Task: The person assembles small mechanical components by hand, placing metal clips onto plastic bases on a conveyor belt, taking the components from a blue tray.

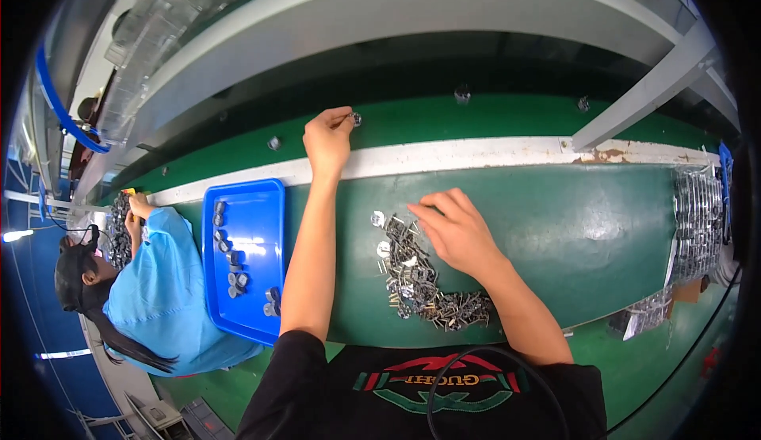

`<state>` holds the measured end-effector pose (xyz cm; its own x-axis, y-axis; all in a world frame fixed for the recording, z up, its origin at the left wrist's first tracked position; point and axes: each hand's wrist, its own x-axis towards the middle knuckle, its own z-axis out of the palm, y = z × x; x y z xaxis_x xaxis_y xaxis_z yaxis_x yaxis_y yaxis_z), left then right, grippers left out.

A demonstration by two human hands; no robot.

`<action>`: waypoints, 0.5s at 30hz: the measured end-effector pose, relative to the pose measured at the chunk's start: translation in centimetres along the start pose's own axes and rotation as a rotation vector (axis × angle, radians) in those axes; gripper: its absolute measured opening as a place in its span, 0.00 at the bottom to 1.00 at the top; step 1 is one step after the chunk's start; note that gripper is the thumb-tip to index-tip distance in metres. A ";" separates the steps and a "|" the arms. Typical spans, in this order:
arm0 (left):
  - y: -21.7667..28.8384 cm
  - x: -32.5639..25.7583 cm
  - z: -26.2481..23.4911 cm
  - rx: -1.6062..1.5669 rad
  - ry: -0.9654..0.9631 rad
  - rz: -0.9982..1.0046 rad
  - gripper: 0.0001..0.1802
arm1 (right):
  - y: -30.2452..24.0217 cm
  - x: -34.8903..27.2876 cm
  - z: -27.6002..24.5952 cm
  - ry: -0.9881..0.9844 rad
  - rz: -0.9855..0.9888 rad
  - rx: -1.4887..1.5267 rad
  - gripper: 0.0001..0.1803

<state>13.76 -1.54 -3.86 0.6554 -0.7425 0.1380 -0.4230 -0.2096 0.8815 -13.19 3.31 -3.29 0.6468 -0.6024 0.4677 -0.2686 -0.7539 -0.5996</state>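
My left hand (327, 143) is closed in a pinch on a small shiny metal part (356, 120), held over the green belt (404, 127) beyond the white rail. Nearer to me, my right hand (456, 232) hovers palm down at the upper right of a heap of small metal parts and pins (420, 281). Its fingers are loosely bent and slightly apart, with nothing visible between them. A clear, shiny small piece (378, 219) lies at the heap's far left end. The heap rests on the green worktop (555, 242).
Left of my left forearm stands a blue tray (261, 262) with several dark round parts. Small parts (462, 93) sit spaced along the belt. A co-worker in a blue top (162, 297) works at far left. Stacked clear trays (697, 226) and a grey post (650, 87) stand at right.
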 end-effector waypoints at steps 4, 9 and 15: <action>-2.7 3.2 1.1 0.116 0.076 0.081 0.11 | 1.1 -0.9 0.4 -0.049 -0.032 -0.005 0.16; -3.3 5.3 0.6 0.219 0.123 0.229 0.14 | 0.2 -0.9 -0.9 -0.018 0.108 0.116 0.14; -3.6 3.5 -4.8 0.857 0.333 0.068 0.30 | 0.9 -1.0 -2.5 -0.082 0.177 0.046 0.11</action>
<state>20.55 -0.38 -4.38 0.7025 -0.5767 0.4171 -0.6986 -0.6707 0.2493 -15.91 2.54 -2.66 0.6489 -0.6995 0.2993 -0.3516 -0.6246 -0.6973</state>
